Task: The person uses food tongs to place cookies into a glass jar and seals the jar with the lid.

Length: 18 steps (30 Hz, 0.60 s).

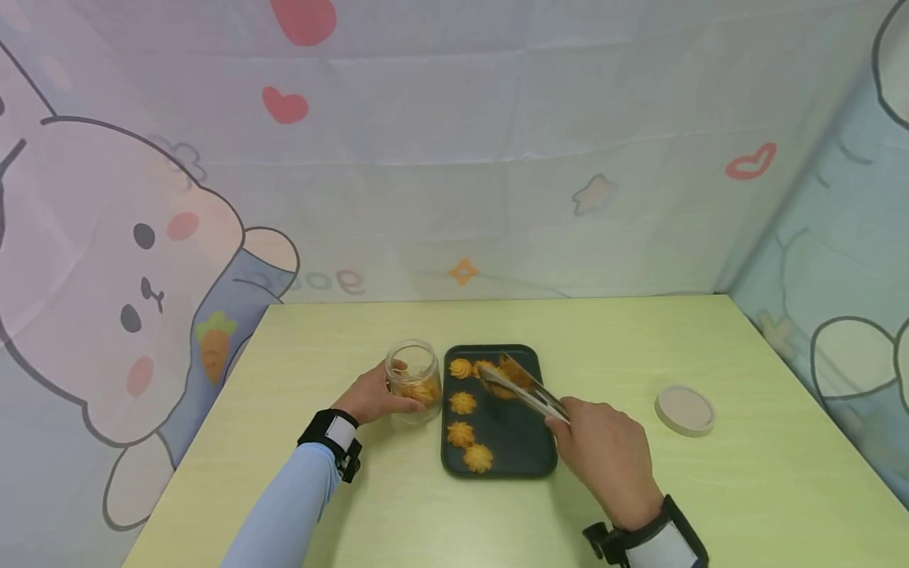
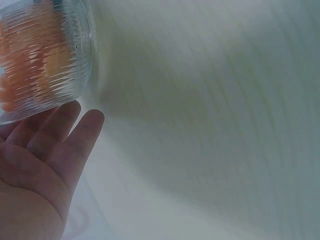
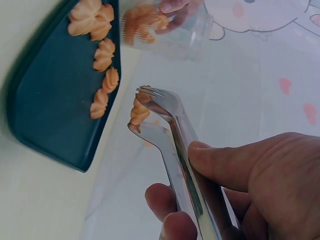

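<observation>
In the head view, we see a clear glass jar [image 1: 410,367] just left of the lower centre of the frame, mouth upward, with orange-brown cookies [image 1: 424,392] gathered in its lower part. The left hand [image 1: 372,396] grips it from the left, thumb across the near side and fingers round the far side. In the left wrist view, we find the jar at the upper left, its ribbed wall showing the cookies inside.

Just right of the jar, a dark tray [image 1: 513,446] lies on the pale table [image 1: 398,513]. We count five piped cookies [image 1: 463,403] resting on it, most of them along its left side, their surfaces ridged.

The right hand [image 1: 607,450], right of the tray, is clamped round metal tongs [image 1: 524,395], which reach over the upper part of the tray. In the right wrist view, we see one more cookie [image 3: 139,111] caught between the tong tips, near the middle of the frame. The two hands are well apart. A round, pale lid [image 1: 685,410] lies on the table at the lower right of the head view.
</observation>
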Each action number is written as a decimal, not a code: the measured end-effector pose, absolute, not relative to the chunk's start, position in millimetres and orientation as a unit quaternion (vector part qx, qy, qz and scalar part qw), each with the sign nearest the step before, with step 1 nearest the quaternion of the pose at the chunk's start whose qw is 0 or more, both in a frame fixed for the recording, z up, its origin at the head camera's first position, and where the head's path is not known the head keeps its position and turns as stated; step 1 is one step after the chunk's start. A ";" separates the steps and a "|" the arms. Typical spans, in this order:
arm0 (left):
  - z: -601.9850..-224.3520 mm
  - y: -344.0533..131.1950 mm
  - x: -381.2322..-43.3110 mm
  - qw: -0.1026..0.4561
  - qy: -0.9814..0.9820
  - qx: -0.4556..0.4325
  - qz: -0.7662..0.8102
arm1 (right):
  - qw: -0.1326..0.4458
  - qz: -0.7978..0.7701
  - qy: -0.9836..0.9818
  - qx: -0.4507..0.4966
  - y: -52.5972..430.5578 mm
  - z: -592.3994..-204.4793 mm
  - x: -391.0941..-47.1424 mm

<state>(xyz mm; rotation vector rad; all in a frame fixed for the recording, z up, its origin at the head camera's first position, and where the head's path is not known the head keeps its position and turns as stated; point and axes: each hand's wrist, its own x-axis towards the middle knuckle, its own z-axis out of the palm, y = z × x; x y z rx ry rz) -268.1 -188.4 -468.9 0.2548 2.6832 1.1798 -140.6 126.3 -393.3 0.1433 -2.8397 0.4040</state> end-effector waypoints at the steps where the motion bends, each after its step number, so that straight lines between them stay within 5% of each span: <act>1: -468.8 -188.4 -268.0 0.099 0.908 0.086 0.399 | 0.136 0.140 -0.979 0.051 125.1 -390.8 -140.6; 18: -474.5 -190.9 -272.1 0.102 0.906 0.091 0.400 | 0.181 0.130 -0.970 0.094 96.9 -350.6 -149.8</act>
